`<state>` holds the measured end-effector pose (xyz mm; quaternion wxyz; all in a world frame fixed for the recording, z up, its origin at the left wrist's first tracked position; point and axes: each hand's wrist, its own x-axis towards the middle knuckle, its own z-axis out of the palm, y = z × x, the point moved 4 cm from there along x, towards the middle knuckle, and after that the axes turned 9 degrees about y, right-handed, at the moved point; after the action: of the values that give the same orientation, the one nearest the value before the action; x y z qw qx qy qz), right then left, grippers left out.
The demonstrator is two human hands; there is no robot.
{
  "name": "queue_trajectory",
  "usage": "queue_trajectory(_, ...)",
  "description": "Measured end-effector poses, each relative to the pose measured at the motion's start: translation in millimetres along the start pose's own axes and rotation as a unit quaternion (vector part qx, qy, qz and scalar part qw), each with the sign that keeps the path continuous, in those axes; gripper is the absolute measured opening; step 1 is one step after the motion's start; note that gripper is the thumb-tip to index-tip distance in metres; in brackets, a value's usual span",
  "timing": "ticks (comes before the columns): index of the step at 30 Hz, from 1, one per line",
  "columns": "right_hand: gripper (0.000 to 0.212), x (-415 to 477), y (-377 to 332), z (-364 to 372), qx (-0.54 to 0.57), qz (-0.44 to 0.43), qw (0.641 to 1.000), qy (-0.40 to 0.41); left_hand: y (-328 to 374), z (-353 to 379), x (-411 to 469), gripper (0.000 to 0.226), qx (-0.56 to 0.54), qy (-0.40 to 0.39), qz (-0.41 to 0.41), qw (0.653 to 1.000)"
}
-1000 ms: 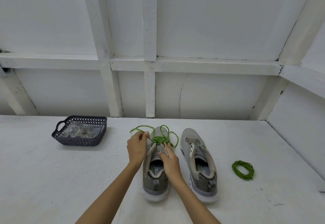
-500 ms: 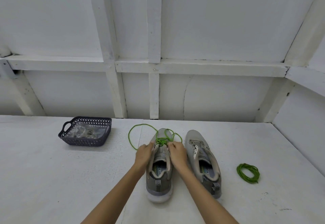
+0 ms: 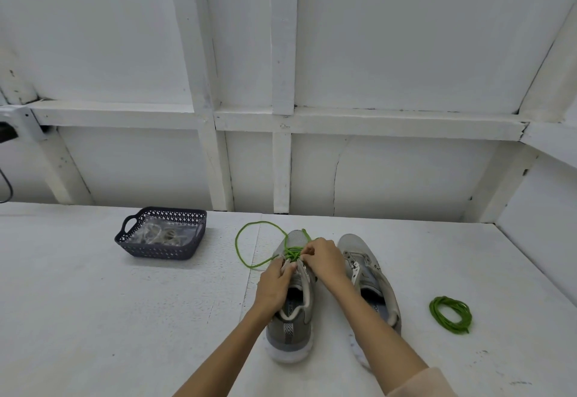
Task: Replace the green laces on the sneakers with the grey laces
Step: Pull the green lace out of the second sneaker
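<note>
Nearest the camera a pale pink sleeve peeks in on the right arm. Both forearms reach out over a white table with a slightly rough, speckled top.

Two grey sneakers sit side by side, heels toward the camera, with knit-looking uppers and chunky white soles. The left shoe has a chevron-striped pull tab at the heel. There's print on both insoles, but it's too small to read. The right shoe has bare eyelets and its tongue is flopped open.

The hands are close together over the left shoe's eyelets. The left hand grips the upper on the left side, fingers curled round the edge. The right hand pinches the green lace, which is bunched at the rows toward the toe. One long end loops out onto the table to the left.

To the right, well apart from the shoes, a second green lace sits as a round coil.

Further back on the left is a dark blue plastic basket with lattice walls and a loop handle. Inside it is a clear bag holding the tangled grey laces.

Behind everything there's a white painted wall with wooden battens.
</note>
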<state>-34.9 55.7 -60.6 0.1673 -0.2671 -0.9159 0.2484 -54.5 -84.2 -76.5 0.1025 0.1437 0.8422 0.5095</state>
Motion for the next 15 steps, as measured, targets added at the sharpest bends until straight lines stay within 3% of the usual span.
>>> queue_trajectory(3,0.017,0.9,-10.6,1.0,-0.098,-0.065,0.993,-0.006,-2.9,-0.3,0.4,0.035,-0.018,0.000,-0.013,1.000)
queue_trajectory(7,0.025,5.0,-15.8,5.8,-0.154,-0.080,0.984,-0.052,-4.4,0.3,-0.5,0.039,-0.021,0.002,-0.031,0.999)
queue_trajectory(10,0.029,6.8,-12.2,8.0,-0.112,-0.054,0.991,-0.055,-1.9,-0.4,-1.4,0.041,-0.010,0.006,-0.023,1.000)
queue_trajectory(15,0.011,10.5,7.4,2.1,0.027,-0.032,0.996,-0.074,-3.8,-0.2,0.7,0.041,0.001,0.014,-0.020,1.000)
